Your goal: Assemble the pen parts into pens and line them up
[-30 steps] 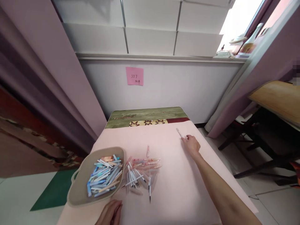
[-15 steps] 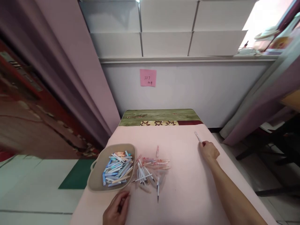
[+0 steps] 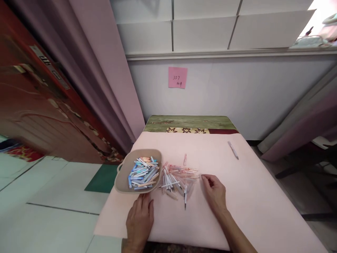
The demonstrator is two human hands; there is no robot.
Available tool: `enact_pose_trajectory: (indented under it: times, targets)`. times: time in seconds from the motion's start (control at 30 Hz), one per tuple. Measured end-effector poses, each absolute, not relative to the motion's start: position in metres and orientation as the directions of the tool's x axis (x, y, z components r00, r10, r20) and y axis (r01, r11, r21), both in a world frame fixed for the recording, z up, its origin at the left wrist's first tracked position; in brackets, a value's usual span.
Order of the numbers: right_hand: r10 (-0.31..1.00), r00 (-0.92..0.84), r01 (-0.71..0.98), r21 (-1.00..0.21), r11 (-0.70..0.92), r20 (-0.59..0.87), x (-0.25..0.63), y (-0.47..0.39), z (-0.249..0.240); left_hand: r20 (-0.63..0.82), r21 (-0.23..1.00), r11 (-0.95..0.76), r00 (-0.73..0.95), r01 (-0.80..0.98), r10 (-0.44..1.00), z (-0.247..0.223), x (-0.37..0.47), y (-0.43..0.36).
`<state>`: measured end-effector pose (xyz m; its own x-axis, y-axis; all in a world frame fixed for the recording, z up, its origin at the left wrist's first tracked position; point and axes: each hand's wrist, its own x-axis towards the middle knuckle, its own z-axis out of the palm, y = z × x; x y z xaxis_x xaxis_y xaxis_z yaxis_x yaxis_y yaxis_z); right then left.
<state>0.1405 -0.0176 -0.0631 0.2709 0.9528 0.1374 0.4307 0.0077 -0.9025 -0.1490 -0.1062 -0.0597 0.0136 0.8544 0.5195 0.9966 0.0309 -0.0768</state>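
My left hand (image 3: 140, 216) lies on the pink cloth with its thumb apart, fingertips at the near edge of a beige basket (image 3: 121, 182); whether they touch it I cannot tell. The basket holds many blue, white and tan pens (image 3: 143, 174). Beside it is a loose pile of white pen refills (image 3: 168, 180) with dark tips, mixed with clear pinkish plastic sleeves (image 3: 183, 169). My right hand (image 3: 217, 193) is just right of the pile, fingers loosely bent and apart, with nothing visible in them. One pen (image 3: 233, 150) rests alone at the far right.
A pink cloth (image 3: 210, 147) covers most of the table, leaving a green patterned strip (image 3: 189, 121) at the far end. A white wall with a pink note (image 3: 177, 77) stands behind. To the left are a purple curtain (image 3: 123, 95) and a red door (image 3: 34, 105).
My right hand has let go of the pen at the far right and come back left towards the pile. My left hand has moved up to the basket's edge. The view has shifted.
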Motion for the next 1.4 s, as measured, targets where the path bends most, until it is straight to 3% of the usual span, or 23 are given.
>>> enact_pose_trajectory:
  times: [0.1, 0.3, 0.5, 0.83, 1.0, 1.27, 1.4]
  targets:
    - [0.943, 0.298, 0.379, -0.925, 0.028, 0.151, 0.135, -0.024, -0.069, 0.500, -0.087, 0.027, 0.020, 0.996, 0.866, -0.061, -0.148, -0.103]
    - [0.936, 0.300, 0.403, -0.914, 0.050, 0.183, 0.136, -0.024, -0.071, 0.521, 0.040, -0.230, 0.176, 0.972, 0.835, -0.069, -0.138, -0.095]
    - [0.931, 0.291, 0.441, -0.895, 0.073, 0.220, 0.136, -0.026, -0.071, 0.531, 0.119, -0.364, 0.250, 0.924, 0.810, -0.068, -0.110, -0.077]
    - [0.920, 0.297, 0.470, -0.878, 0.092, 0.255, 0.134, -0.025, -0.074, 0.604, 0.231, -0.430, 0.218, 0.873, 0.766, -0.067, -0.111, -0.076]
    - [0.912, 0.292, 0.501, -0.858, 0.111, 0.288, 0.133, -0.028, -0.075, 0.555, 0.286, -0.385, 0.176, 0.878, 0.813, -0.064, -0.109, -0.075]
    - [0.910, 0.303, 0.500, -0.860, 0.100, 0.282, 0.133, -0.027, -0.077, 0.510, 0.089, -0.341, 0.251, 0.936, 0.822, -0.072, -0.107, -0.070]
    - [0.908, 0.313, 0.470, -0.876, 0.108, 0.279, 0.134, -0.027, -0.077, 0.539, 0.055, -0.343, 0.261, 0.938, 0.801, -0.070, -0.108, -0.073]
